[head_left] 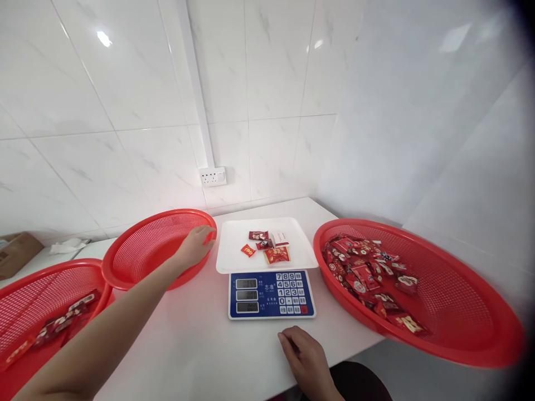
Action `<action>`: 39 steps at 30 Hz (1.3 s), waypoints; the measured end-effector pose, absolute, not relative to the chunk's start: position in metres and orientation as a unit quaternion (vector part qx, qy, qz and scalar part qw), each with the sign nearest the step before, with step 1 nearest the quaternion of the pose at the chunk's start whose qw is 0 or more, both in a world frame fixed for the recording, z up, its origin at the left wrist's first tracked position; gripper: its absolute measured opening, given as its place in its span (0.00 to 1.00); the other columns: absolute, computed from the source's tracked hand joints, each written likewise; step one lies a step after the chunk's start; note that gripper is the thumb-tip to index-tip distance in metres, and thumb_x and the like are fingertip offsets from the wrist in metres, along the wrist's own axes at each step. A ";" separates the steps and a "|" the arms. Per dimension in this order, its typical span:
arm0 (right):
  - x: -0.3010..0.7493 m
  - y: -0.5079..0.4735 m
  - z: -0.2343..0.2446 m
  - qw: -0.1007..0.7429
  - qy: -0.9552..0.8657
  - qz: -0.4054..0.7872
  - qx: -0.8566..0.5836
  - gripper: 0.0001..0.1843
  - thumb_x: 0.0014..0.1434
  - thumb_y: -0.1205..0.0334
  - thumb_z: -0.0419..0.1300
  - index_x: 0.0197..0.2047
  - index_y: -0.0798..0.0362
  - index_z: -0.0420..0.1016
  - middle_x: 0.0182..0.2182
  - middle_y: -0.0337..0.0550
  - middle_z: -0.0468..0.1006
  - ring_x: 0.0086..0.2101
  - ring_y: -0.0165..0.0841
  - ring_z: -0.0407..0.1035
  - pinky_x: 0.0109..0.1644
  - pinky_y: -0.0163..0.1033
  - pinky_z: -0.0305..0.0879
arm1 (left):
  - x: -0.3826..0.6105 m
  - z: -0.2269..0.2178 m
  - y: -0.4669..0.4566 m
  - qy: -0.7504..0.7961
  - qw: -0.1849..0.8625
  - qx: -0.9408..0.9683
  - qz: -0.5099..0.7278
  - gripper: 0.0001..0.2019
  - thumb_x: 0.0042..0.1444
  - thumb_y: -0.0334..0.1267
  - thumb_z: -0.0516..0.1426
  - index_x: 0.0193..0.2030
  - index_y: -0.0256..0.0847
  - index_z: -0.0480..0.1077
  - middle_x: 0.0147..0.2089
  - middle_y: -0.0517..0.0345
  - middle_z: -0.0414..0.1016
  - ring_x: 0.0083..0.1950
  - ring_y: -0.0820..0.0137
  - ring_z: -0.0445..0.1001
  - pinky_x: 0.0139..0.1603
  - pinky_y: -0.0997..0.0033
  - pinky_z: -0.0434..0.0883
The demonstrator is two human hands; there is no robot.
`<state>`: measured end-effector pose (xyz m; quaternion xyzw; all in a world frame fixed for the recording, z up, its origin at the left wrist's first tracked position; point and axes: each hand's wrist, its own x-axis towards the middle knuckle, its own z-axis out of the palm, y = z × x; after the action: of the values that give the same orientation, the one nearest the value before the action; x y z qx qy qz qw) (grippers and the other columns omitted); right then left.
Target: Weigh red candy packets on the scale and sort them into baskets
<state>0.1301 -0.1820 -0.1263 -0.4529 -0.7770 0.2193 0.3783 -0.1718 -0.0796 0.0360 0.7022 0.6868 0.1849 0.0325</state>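
My left hand reaches over the right side of an empty red basket, fingers stretched towards its rim and apart, with nothing visible in them. My right hand is loosely curled at the table's front edge, just before the scale's keypad, and no object shows in it. The digital scale has a blue panel with three small displays. On its white tray lie several snack packets: a dark red one, a small red one, a red and gold one, and others between them.
A large red basket holding many red packets stands right of the scale, overhanging the table edge. Another red basket with several packets is at lower left. Behind are a cardboard box, white tissue and a wall socket.
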 end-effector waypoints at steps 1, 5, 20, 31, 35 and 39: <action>0.130 -0.182 -0.126 0.378 -0.778 0.219 -0.451 0.15 0.62 0.57 0.48 0.27 0.51 0.68 0.23 0.39 0.72 0.24 0.30 0.67 0.28 0.33 0.61 | -0.162 0.032 -0.079 0.670 0.034 0.721 0.176 0.19 0.58 0.42 0.47 0.56 0.41 0.62 0.60 0.48 0.62 0.61 0.55 0.58 0.57 0.52 0.62; 0.130 -0.182 -0.125 0.378 -0.778 0.214 -0.453 0.15 0.62 0.57 0.48 0.27 0.51 0.68 0.23 0.39 0.72 0.24 0.30 0.67 0.28 0.33 0.62 | -0.117 0.017 -0.073 0.578 0.070 0.804 0.124 0.18 0.57 0.40 0.50 0.55 0.45 0.63 0.62 0.57 0.61 0.65 0.64 0.52 0.64 0.60 0.54; 0.128 -0.182 -0.125 0.389 -0.772 0.198 -0.463 0.16 0.62 0.57 0.48 0.25 0.52 0.67 0.21 0.39 0.72 0.23 0.30 0.67 0.27 0.32 0.61 | -0.073 0.017 -0.007 0.628 0.070 0.768 0.109 0.16 0.60 0.42 0.50 0.52 0.38 0.63 0.50 0.50 0.69 0.47 0.65 0.70 0.47 0.57 0.69; 0.129 -0.183 -0.127 0.400 -0.771 0.188 -0.459 0.17 0.62 0.57 0.47 0.25 0.52 0.67 0.21 0.39 0.71 0.22 0.29 0.66 0.26 0.32 0.60 | -0.086 0.033 -0.013 0.653 0.033 0.753 0.073 0.14 0.56 0.45 0.54 0.45 0.38 0.65 0.47 0.52 0.68 0.42 0.66 0.71 0.39 0.63 0.70; 0.129 -0.182 -0.128 0.401 -0.775 0.186 -0.453 0.17 0.62 0.57 0.47 0.25 0.52 0.67 0.21 0.39 0.71 0.23 0.29 0.66 0.27 0.32 0.61 | -0.127 0.059 -0.033 0.702 -0.008 0.707 0.092 0.13 0.55 0.47 0.51 0.40 0.39 0.64 0.45 0.50 0.67 0.39 0.62 0.72 0.32 0.67 0.69; 0.129 -0.182 -0.126 0.395 -0.778 0.190 -0.451 0.17 0.62 0.57 0.47 0.25 0.52 0.68 0.21 0.39 0.71 0.23 0.29 0.66 0.27 0.32 0.61 | -0.179 0.077 -0.056 0.754 -0.023 0.653 0.075 0.18 0.56 0.51 0.47 0.36 0.37 0.64 0.37 0.50 0.70 0.34 0.59 0.72 0.31 0.63 0.68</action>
<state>0.1295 -0.1817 -0.1264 -0.4505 -0.7776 0.1900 0.3952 -0.1788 -0.0561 0.0769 0.6527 0.7535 0.0752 -0.0234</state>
